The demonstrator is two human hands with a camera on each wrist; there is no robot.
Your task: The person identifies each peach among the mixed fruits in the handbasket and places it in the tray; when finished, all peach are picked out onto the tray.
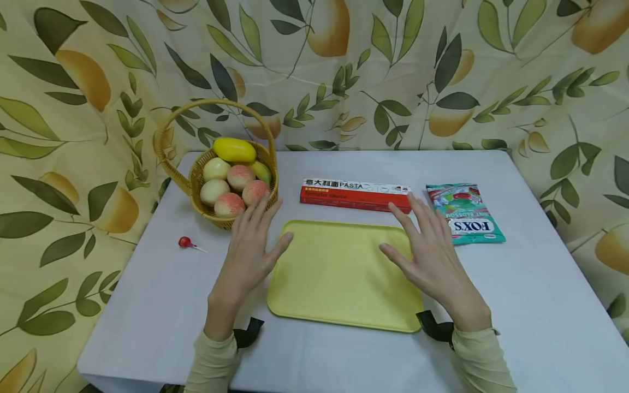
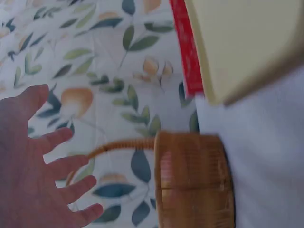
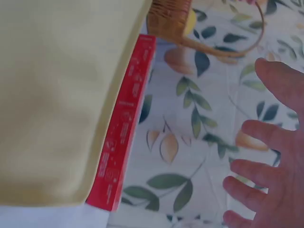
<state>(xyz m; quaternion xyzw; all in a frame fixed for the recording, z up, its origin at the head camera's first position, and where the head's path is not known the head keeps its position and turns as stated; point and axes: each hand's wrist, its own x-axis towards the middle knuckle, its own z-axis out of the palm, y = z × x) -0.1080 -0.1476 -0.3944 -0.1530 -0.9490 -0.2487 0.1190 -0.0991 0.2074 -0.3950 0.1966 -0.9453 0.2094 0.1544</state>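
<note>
While both my hands were raised over the white tabletop, the plainest writing in front of me was on the pasta box: bold dark Chinese characters and "PASTA" on its white upper face, with "Tomato sauce" on the red part below. In the right wrist view, its red side also carried small pale print, too blurred for me to read. To the right lay a teal candy bag, turned upside down to me, with "FOX'S" in dark letters on a white panel; I could not make out its smaller lettering for certain.

The tray was plain pale yellow, a rectangle with rounded corners and a thin raised rim. It lay flat between my wrists, just on my side of the pasta box.

The fingers of my left hand were spread and held nothing, above the tray's left edge, pointing toward the wicker basket of fruit. The fingers of my right hand were likewise spread and bare, above the tray's right edge, the tips pointing toward the box's end and the bag. A red lollipop on a white stick lay near the basket.
</note>
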